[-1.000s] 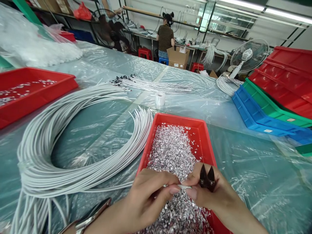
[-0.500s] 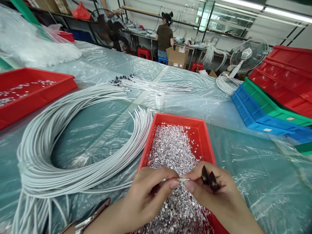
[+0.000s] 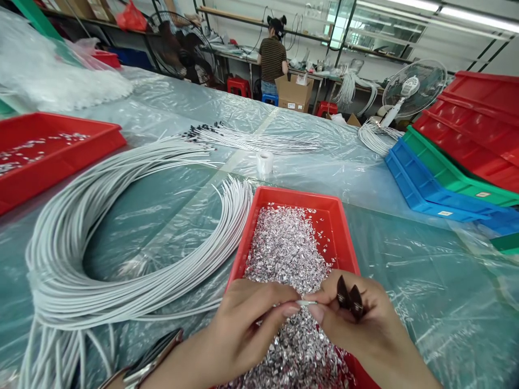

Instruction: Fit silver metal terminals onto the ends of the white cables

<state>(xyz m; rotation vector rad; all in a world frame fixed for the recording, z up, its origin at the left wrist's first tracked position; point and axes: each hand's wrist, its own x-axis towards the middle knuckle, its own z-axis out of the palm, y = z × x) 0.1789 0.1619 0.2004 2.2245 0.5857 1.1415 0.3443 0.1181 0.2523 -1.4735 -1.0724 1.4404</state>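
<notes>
In the head view, my left hand point(image 3: 247, 319) pinches a white cable point(image 3: 307, 303) close to its end between thumb and forefinger. The cable's tip is in the pinch of my right hand point(image 3: 360, 319), thumb against forefinger. Tucked in that same palm is a dark brown tool point(image 3: 349, 297) with two pointed ends showing; its remaining part is hidden. Both hands are above a red tray point(image 3: 302, 195) heaped with small silvery foil scraps point(image 3: 284, 243). From under my left hand the cable runs left toward a big coil of white cables point(image 3: 57, 259).
Another red tray point(image 3: 81, 154) with white bits is at left. Behind lie a bundle of dark-ended cables point(image 3: 251, 141) and a roll of clear tape point(image 3: 265, 163). Stacked bins point(image 3: 466, 146) stand right, near a fan point(image 3: 413, 89). A person point(image 3: 273, 59) is at the far bench.
Both hands stay pinched on the cable over the tray and have dipped very slightly. The view has shifted a little.
</notes>
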